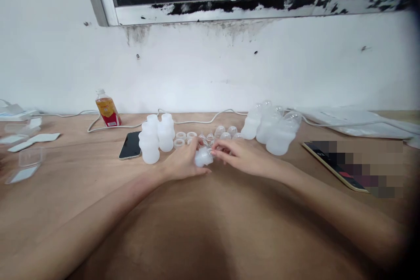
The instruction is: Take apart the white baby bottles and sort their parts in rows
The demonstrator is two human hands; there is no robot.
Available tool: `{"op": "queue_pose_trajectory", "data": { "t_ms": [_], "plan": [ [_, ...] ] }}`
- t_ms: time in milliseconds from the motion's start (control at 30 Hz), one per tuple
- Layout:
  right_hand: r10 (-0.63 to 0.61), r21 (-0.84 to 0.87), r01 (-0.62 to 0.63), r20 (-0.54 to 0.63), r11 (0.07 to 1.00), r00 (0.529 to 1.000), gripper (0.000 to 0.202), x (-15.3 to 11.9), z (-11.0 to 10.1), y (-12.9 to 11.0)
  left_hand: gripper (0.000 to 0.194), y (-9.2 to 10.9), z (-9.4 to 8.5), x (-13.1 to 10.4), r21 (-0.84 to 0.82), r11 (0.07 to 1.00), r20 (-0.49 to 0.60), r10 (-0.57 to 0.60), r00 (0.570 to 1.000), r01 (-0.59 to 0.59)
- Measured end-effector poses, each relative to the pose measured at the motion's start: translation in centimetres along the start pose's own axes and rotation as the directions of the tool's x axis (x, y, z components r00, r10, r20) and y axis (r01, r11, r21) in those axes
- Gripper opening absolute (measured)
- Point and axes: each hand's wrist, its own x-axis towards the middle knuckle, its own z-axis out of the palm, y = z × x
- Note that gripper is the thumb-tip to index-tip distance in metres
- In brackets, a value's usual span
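Near the middle of the table, my left hand is wrapped round a small white translucent bottle, tilted with its top toward the right. My right hand has its fingers pinched at the bottle's top; what they hold there is too small to make out. Just behind my hands lie several clear rings and several clear domed caps. White bottles without caps stand to the left, and bottles with clear domed caps stand to the right.
A black phone and a drink bottle are at the left, with clear plastic cases farther left. A white cable runs along the back. At the right are a tablet-like device and a plastic bag.
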Motion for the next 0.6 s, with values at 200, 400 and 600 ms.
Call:
{"op": "queue_pose_trajectory", "data": {
  "t_ms": [200,400,600],
  "plan": [
    [-0.175,-0.038,0.173,-0.051,0.984,0.983,0.019,0.0,-0.2,0.1,0.056,-0.1,-0.3,0.0,0.008,1.000,-0.013,0.008,1.000,-0.008],
    [-0.176,0.055,0.179,-0.054,0.982,0.983,0.017,0.1,0.0,0.4,0.054,0.0,-0.3,-0.1,0.032,0.999,0.030,0.012,0.999,-0.013],
    [-0.112,0.135,0.134,-0.157,0.982,0.981,0.018,0.3,-0.2,1.1,0.047,0.6,-1.1,0.0,0.117,0.991,-0.002,0.069,0.998,-0.069]
  ]
}}
